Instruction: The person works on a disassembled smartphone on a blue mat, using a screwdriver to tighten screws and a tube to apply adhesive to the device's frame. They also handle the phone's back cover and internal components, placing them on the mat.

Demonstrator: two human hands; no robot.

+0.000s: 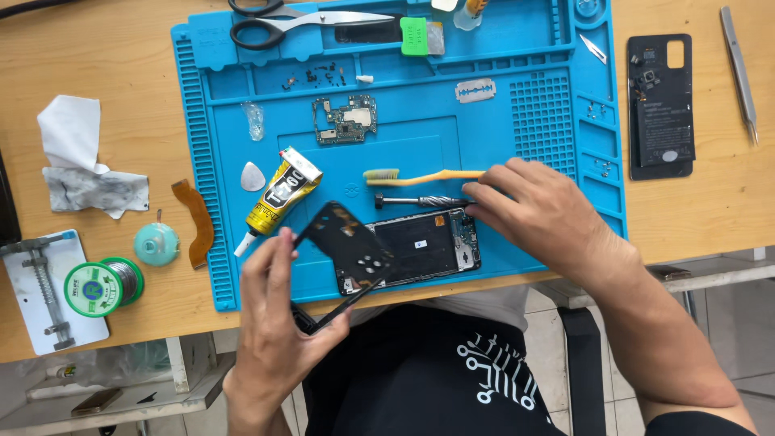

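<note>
My left hand (278, 323) holds a black phone mid-frame (343, 250) tilted up above the front edge of the blue repair mat (500, 121). An opened phone body (424, 246) lies flat on the mat just right of the frame. My right hand (537, 214) rests beside the phone's right end, fingertips on the handle of a small screwdriver (420, 201). A yellow toothbrush (420, 174) lies just beyond the screwdriver. A yellow-and-black glue tube (278, 198) lies left of the frame, nozzle toward me.
A green circuit board (345, 119), razor blade (475, 91), scissors (282, 20) and several tiny screws sit on the mat. A black back cover (660, 105) and tweezers (739, 69) lie on the right. Solder spool (101, 284), orange flex strip (196, 222) and tissue (81, 161) lie on the left.
</note>
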